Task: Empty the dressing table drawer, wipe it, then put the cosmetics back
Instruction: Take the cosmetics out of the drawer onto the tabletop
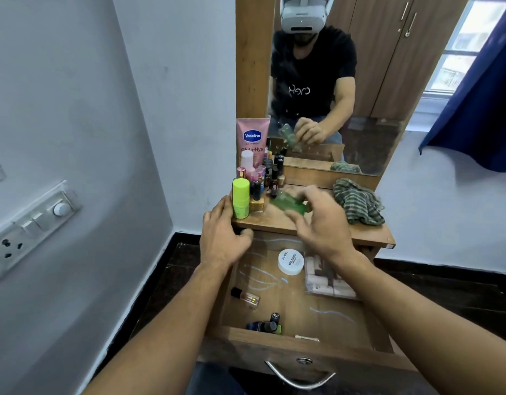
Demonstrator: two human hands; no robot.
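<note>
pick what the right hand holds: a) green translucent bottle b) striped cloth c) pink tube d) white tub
a: the right hand grips the green translucent bottle over the table top; the white tub lies in the drawer.

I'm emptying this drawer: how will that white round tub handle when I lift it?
The white round tub looks low and wide, so it probably won't tip or roll. Its smooth lid may be slippery. It is likely light plastic.

Black printed T-shirt [311, 72], white headset [303, 15], possibly blue jeans [273, 124].
</note>
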